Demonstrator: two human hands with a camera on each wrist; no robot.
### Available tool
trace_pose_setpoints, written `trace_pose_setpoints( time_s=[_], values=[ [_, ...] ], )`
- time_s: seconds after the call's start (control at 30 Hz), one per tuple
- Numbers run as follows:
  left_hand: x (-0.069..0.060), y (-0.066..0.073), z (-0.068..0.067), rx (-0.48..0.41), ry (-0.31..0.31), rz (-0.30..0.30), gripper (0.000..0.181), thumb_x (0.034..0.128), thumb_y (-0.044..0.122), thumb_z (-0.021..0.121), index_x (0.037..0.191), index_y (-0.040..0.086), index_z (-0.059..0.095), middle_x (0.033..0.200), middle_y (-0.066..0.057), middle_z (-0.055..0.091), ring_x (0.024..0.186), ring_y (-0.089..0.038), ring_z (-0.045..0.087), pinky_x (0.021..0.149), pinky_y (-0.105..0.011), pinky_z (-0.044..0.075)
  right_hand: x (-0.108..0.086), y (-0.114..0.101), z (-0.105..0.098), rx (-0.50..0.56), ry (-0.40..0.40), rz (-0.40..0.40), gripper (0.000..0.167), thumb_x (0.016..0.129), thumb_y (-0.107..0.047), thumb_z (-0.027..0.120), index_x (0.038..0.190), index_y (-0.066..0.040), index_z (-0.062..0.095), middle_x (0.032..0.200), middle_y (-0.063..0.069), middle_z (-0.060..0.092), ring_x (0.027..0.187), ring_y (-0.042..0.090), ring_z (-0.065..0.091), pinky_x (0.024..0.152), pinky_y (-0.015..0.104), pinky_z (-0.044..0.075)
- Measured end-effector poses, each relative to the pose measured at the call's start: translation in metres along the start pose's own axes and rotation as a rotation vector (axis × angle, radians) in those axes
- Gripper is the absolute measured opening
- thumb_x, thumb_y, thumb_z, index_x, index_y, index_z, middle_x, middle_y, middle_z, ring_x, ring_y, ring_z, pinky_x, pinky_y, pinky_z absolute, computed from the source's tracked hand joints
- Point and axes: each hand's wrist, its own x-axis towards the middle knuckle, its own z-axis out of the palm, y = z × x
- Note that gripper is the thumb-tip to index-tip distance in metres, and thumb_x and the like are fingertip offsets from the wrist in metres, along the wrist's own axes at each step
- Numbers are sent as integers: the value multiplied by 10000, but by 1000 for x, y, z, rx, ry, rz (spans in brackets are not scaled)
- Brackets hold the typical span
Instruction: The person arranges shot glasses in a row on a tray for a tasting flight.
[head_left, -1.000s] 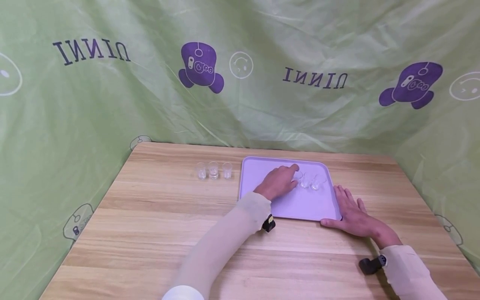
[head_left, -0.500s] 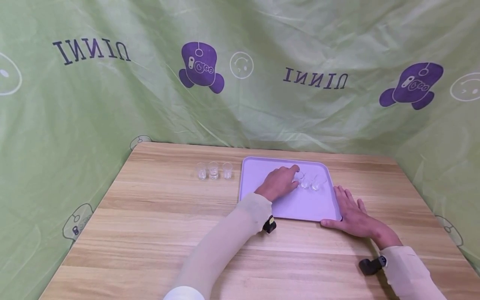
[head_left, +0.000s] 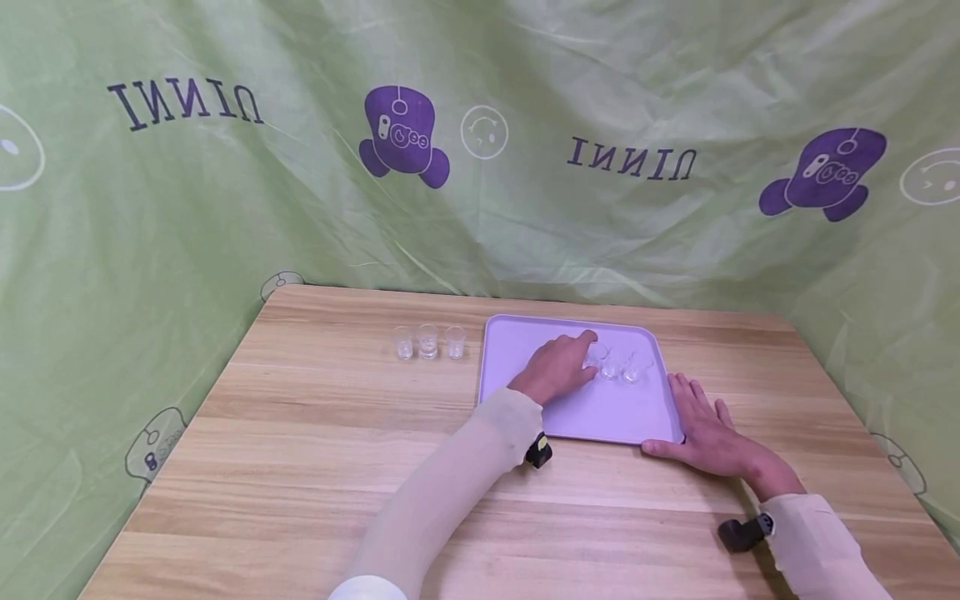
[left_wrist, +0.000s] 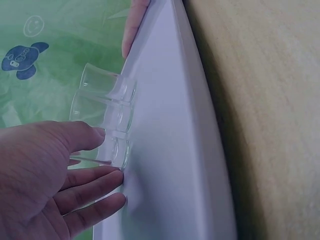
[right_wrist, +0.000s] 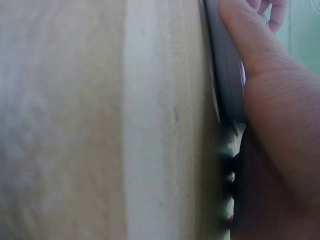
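Three clear shot glasses stand in a row on a lilac tray (head_left: 577, 421). My left hand (head_left: 555, 365) reaches over the tray and holds the leftmost glass (head_left: 597, 353) between thumb and fingers. In the left wrist view, the thumb of the left hand (left_wrist: 55, 170) lies along that glass, with the other fingers below. The middle glass (head_left: 611, 368) and the right glass (head_left: 632, 372) stand close beside it. My right hand (head_left: 705, 433) rests against the tray's near right corner, fingers extended along the right side and thumb at the front edge.
Three more shot glasses stand in a row on the wooden table (head_left: 300, 467), left of the tray; the middle one (head_left: 427, 342) is among them. A green printed curtain (head_left: 315, 217) hangs behind the table and at both sides.
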Motion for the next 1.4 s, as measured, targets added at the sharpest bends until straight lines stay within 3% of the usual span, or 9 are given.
trace_pose_setpoints(
  time_s=[0.37,0.53,0.7,1.07,1.4],
  values=[
    [-4,-1,-6,-43,-41,-25,582,998,317,700,1500,115,484,1134,-81,716,1007,-177,667,873,-317,531,0,-1,0,-5,2,-8,1225,895,-510,748,1582,95,-65,1616,399,-39,1475,580,-74,1080,795,-65],
    [-6,-4,-10,-74,-78,-48,626,990,353,702,1523,141,451,1254,-103,692,1117,-191,661,940,-312,516,0,-3,0,-3,0,-10,1223,897,-507,746,1582,95,-69,1614,401,-44,1473,582,-77,1080,795,-66],
    [-10,-6,-17,-91,-92,-30,648,993,373,697,1536,148,424,1294,-119,675,1137,-204,656,950,-324,516,-1,-3,-1,3,-6,-2,1223,895,-507,746,1583,93,-67,1611,405,-42,1469,588,-85,1076,798,-63],
    [-21,-12,-30,-102,-41,18,616,1001,352,673,1534,158,429,1241,-48,697,1105,-184,664,913,-328,527,1,-1,0,-9,-14,2,1226,895,-520,741,1583,92,-68,1613,403,-43,1471,584,-88,1078,796,-62],
    [-41,-17,-50,-80,41,82,528,1011,335,654,1481,158,490,1225,-43,695,1031,-180,660,844,-330,532,0,-2,0,-1,-6,-4,1227,895,-512,742,1580,100,-72,1611,403,-55,1470,583,-92,1079,794,-72]
  ],
)
